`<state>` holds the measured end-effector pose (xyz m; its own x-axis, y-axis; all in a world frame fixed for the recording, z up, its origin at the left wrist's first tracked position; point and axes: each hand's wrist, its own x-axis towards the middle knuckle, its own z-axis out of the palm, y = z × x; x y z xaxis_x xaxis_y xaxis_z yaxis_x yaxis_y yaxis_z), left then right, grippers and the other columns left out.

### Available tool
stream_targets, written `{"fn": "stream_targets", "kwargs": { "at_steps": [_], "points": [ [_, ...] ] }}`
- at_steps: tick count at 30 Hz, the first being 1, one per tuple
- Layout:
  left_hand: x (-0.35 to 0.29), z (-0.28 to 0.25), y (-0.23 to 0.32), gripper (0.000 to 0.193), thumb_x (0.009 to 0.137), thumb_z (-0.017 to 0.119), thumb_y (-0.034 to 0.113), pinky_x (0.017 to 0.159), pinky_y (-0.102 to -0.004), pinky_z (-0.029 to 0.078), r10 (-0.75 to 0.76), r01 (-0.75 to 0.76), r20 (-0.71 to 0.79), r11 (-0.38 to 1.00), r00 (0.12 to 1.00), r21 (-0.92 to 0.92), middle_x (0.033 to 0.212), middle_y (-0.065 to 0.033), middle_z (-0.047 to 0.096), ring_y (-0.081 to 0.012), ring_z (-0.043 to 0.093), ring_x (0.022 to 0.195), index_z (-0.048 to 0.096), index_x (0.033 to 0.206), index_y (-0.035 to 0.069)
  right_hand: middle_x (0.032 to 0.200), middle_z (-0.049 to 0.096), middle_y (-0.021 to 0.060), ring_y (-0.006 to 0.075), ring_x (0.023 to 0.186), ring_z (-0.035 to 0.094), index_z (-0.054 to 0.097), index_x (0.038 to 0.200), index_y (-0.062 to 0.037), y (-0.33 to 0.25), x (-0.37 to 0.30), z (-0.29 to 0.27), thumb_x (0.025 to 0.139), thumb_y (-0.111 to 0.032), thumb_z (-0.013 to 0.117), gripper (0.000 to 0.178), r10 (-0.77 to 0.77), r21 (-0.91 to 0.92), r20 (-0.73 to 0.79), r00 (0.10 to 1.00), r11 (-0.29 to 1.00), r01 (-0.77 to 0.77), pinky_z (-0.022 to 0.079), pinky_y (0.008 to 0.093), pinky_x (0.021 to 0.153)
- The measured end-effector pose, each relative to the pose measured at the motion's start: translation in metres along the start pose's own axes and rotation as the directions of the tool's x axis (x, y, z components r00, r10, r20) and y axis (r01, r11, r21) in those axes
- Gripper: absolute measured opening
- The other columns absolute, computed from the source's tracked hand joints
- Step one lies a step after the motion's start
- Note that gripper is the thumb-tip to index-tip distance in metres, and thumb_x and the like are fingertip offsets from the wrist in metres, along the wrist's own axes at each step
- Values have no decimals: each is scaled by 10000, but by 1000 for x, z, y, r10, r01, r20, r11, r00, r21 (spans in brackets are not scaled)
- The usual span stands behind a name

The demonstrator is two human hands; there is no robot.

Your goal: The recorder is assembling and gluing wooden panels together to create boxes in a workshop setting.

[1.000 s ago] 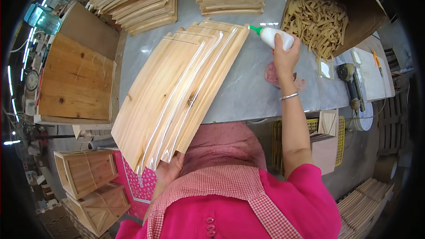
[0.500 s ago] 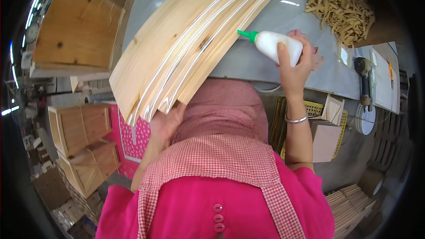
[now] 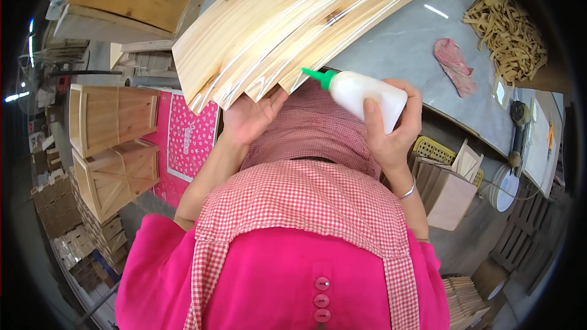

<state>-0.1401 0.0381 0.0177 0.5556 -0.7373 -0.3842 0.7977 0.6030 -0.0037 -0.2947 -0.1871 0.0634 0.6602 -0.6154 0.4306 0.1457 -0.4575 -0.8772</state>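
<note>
Right hand (image 3: 397, 137) clasps bottle (image 3: 358, 89); nozzle (image 3: 319, 77) has moved to near end of boards (image 3: 263, 18). Left hand (image 3: 252, 117) palm-up under edge, grip unclear.

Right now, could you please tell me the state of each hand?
Left hand: open, palm up, partly under the near ends of the wooden boards.
Right hand: closed around a white bottle with a green nozzle.

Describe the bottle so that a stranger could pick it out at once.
Find the grey table with fanned wooden boards overhanging its near edge. By the boards' lower right ends, the right hand grips the bottle, its nozzle pointing left. A white body and green tapered tip set it apart from the pale boards and pink cloth.
</note>
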Motion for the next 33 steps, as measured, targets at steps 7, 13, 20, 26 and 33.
{"fn": "stream_targets", "kwargs": {
  "at_steps": [7,13,20,26,33],
  "points": [
    [9,-1,-5,665,988,509,460,1118,-569,405,-98,102,46,991,994,-87,1433,-246,447,-408,432,1353,381,1448,-3,955,660,137,193,814,661,527,1163,2,-4,-20,2,853,-146,744,406,183,69,164,969,978,-196,537,317,713],
    [2,-11,11,524,957,572,339,1183,-564,269,-6,7,15,995,1000,-101,1409,-161,544,-315,478,1330,515,1378,33,1130,576,126,174,1033,555,449,1223,-4,25,0,-41,897,-127,691,424,207,290,-276,938,949,-124,464,323,922],
    [3,-16,10,538,1019,473,369,1080,-620,407,9,-10,22,1000,1000,26,1386,-221,525,-390,489,1315,455,1380,-29,1099,555,143,228,1018,564,487,1100,11,123,3,-219,831,-117,761,405,-113,-398,-739,664,869,-295,472,367,932],
    [4,-1,-1,552,1010,489,400,981,-651,484,102,-100,-52,994,993,31,1343,-232,557,-409,546,1255,466,1366,-22,1028,574,188,368,996,563,514,1064,-9,160,21,-287,747,-191,760,440,-105,-542,-761,640,647,-537,454,457,907],
    [2,12,-13,475,1031,485,308,1043,-587,467,216,-206,-227,976,950,69,1302,-224,588,-377,572,1237,475,1339,-54,1038,605,169,380,987,572,594,1013,-40,142,63,-289,764,-195,736,326,-169,-849,-504,847,276,-450,463,447,894]
  ]
}}
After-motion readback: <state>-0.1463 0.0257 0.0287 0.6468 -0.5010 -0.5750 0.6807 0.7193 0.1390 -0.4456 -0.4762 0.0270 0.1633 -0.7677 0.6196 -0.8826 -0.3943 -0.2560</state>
